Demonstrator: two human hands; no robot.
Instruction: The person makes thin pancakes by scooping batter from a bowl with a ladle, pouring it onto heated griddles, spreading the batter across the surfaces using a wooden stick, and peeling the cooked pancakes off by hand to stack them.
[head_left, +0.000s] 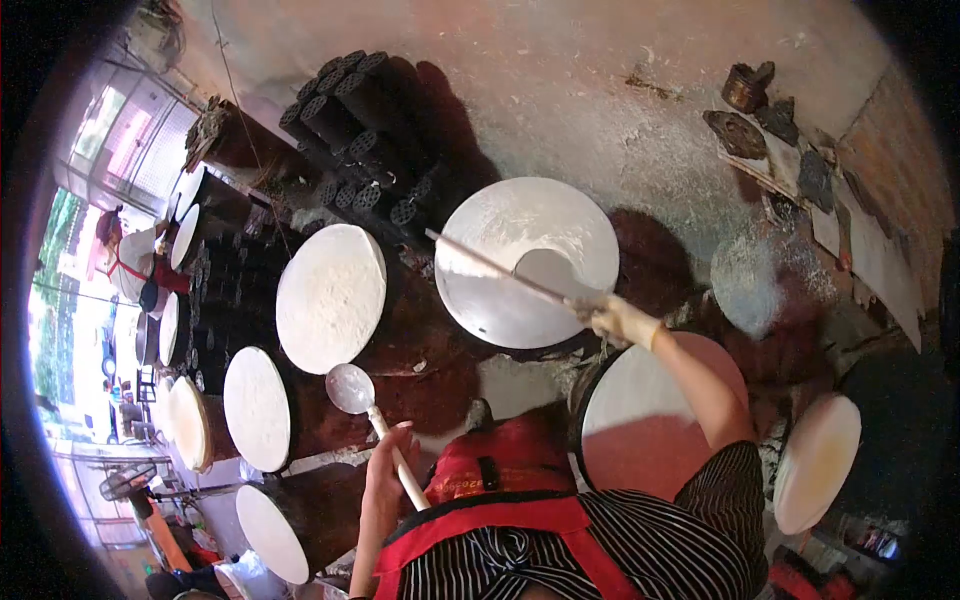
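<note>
My left hand (382, 480) grips the pale handle of a ladle (350, 388). Its round bowl points away from me, beside a round white-topped surface. In my right hand (622, 322), which looks gloved, is one end of a long thin stick (490, 265). The stick reaches leftward across the mouth of a large white basin (465, 225). Inside the basin, pale residue coats the wall, and a grey round area shows at the bottom. Below my right forearm lies a round, flat pale surface (640, 440), partly shaded.
Several drum-like stoves with round white tops, such as this one (330, 300), stand at the left. Black perforated coal briquettes (350, 120) are stacked by the wall. A cluttered ledge (770, 165) is at upper right. Another person (130, 260) stands far left.
</note>
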